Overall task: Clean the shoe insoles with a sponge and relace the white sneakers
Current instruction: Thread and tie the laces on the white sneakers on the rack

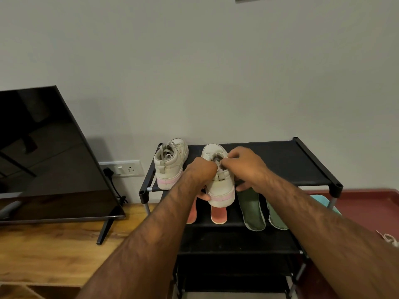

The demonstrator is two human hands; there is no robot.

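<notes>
Black rack (280, 165): sneaker (170, 167) on top; pink insoles (218, 215), green insoles (252, 212) below.

The curled fingers (225, 162) of the left hand (201, 169) and right hand (246, 162) hide the lacing of the held sneaker (221, 187); whether they pinch a lace cannot be told. The left forearm (172, 212) covers most of one pink insole (191, 214). A teal object (323, 201) shows partly behind the right forearm (302, 203). The television (43, 147) and a white item (390, 238) are cut off by the edges.
</notes>
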